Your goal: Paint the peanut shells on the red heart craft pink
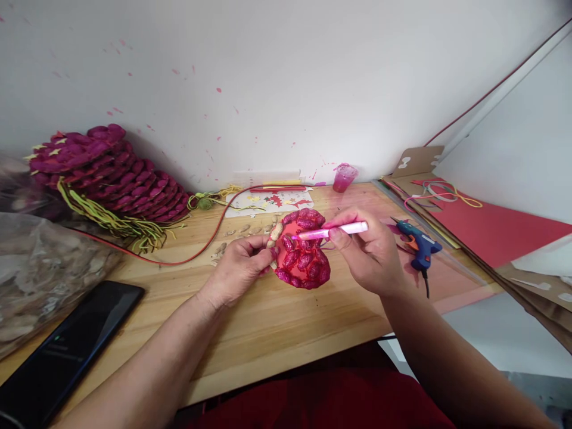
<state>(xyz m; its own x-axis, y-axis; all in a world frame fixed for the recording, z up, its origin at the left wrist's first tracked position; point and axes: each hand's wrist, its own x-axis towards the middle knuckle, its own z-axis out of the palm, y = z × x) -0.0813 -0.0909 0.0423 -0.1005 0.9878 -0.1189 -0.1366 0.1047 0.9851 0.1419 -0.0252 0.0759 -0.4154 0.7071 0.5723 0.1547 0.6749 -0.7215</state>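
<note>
My left hand [243, 262] is closed on the left edge of a gourd-shaped red piece [300, 253], held up over the table. Peanut shells cover much of it, most coated shiny magenta; a few along the left edge, near my fingers, are bare tan. Between the fingers and thumb of my right hand [369, 253] is a white-handled paintbrush [344, 229] stained pink. Its tip points left and meets or hovers just over the shells; I cannot tell which. Behind my left hand, loose peanut shells [243, 229] lie on the wooden table [268, 339].
At the left lean stacked magenta peanut pieces [111, 173] with yellow-green cords, behind a plastic bag of peanuts [40, 274] and a phone [71, 351]. A pink-stained cup [345, 177] stands by the wall. A blue glue gun [417, 244] and red card [491, 229] are right; a red cable [210, 238] crosses the table.
</note>
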